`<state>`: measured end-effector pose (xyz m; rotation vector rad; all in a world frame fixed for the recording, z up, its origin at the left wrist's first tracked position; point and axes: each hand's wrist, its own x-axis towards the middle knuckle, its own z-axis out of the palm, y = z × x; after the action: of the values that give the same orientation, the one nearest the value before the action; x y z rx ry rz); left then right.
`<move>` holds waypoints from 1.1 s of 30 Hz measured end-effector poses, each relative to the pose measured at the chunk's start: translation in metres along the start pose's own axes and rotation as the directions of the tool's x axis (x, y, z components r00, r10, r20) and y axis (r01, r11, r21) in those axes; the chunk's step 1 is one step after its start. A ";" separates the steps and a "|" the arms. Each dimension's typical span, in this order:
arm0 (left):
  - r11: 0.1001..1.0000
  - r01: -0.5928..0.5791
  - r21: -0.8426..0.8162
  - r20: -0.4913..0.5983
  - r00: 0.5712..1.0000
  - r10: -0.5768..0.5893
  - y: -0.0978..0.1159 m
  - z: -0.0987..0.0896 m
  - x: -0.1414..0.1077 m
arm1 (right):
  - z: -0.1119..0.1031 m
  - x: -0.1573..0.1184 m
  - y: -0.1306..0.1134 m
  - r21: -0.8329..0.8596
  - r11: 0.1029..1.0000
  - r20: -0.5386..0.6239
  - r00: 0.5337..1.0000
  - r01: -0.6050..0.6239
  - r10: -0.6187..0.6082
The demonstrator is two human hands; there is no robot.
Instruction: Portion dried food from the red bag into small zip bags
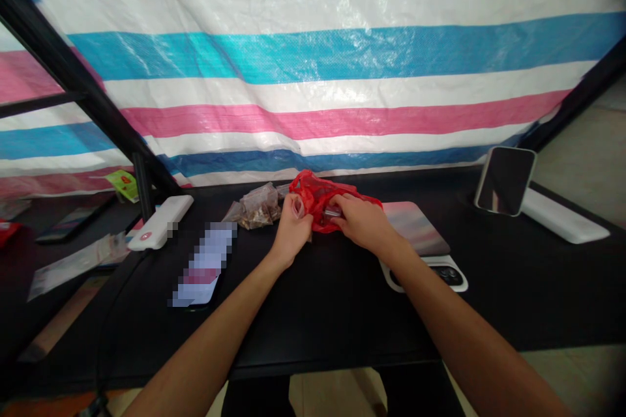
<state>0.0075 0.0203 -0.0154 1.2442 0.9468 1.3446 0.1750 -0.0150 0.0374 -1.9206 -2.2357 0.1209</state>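
A crumpled red plastic bag (317,190) lies near the back of the black table, between my two hands. My left hand (293,228) is closed on the bag's left edge, with a bit of clear plastic showing at its fingers. On the other side, my right hand (359,218) has its fingers at the bag's opening, pinched on a small shiny metallic item (333,212) whose full shape is hidden. Clear plastic bags of small brownish pieces (259,208) lie just left of the red bag.
A lit phone (205,267) and a white power bank (161,223) lie at left. Right of the hands are a pinkish-grey flat case (415,228) and a white camera-cutout piece (452,272). A dark-screened device (506,180) stands at back right beside a white bar (565,216).
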 end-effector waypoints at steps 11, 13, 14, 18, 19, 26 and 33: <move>0.999 0.029 -0.043 -0.091 0.995 -0.033 0.009 -0.001 0.000 | -0.004 0.000 -0.007 -0.008 0.999 0.025 0.999 -0.039 0.039; 0.997 0.056 -0.052 -0.077 0.995 -0.060 0.011 0.001 -0.002 | -0.004 0.000 -0.009 -0.012 0.999 0.024 0.999 -0.048 0.048; 0.995 0.074 -0.063 -0.061 0.995 -0.078 0.011 0.001 -0.003 | -0.004 0.000 -0.010 -0.014 0.999 0.019 0.999 -0.045 0.045; 0.992 0.081 -0.100 -0.048 0.995 -0.086 0.007 0.001 0.000 | -0.003 0.001 -0.010 -0.002 0.999 0.021 0.999 -0.043 0.043; 0.993 0.067 -0.094 -0.069 0.995 -0.074 0.006 0.000 0.001 | -0.003 0.002 -0.010 0.008 0.999 0.028 0.998 -0.053 0.053; 0.962 -0.049 0.267 -0.158 0.983 0.094 0.004 -0.013 0.005 | -0.005 0.004 -0.004 0.056 0.994 0.021 0.996 -0.093 0.092; 0.985 0.104 0.135 -0.116 0.989 -0.089 0.008 -0.003 -0.003 | -0.002 -0.001 -0.006 -0.001 1.000 0.022 1.000 -0.008 0.008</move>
<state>0.0031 0.0165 -0.0091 1.2234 1.1816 1.2980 0.1696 -0.0175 0.0401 -1.9385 -2.2418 0.1426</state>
